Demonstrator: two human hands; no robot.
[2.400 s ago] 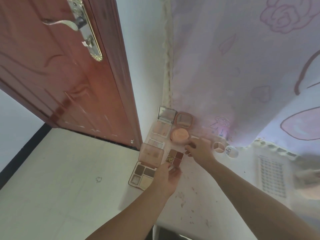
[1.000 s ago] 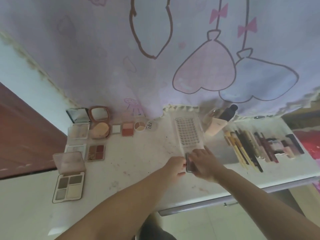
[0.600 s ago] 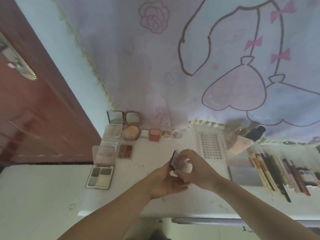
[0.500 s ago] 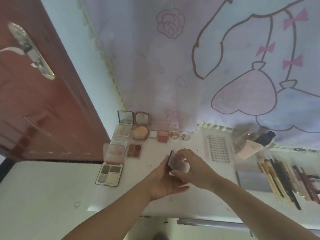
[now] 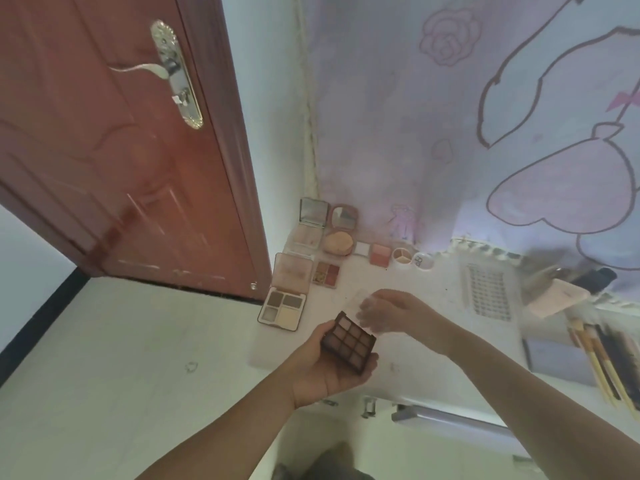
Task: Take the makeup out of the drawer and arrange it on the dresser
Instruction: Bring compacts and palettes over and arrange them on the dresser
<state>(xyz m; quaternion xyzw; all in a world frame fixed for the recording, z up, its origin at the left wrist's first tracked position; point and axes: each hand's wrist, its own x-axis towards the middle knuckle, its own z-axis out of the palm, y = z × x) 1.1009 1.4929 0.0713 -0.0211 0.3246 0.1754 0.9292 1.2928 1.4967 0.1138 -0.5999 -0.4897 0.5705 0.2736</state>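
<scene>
Palette [image 5: 349, 342] cupped by left hand [image 5: 329, 370] fingers [image 5: 367, 370].

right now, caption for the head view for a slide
Left hand holds an open palette above the dresser.

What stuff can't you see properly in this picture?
- Right hand, head view: motion blur smears the fingers and the clear lid they seem to hold.
- Brushes and pencils, head view: blurred, and cut off by the right edge.
- Drawer under the dresser: only its front edge shows; the inside is hidden.
- White jar: its lettering is too small to read.
</scene>
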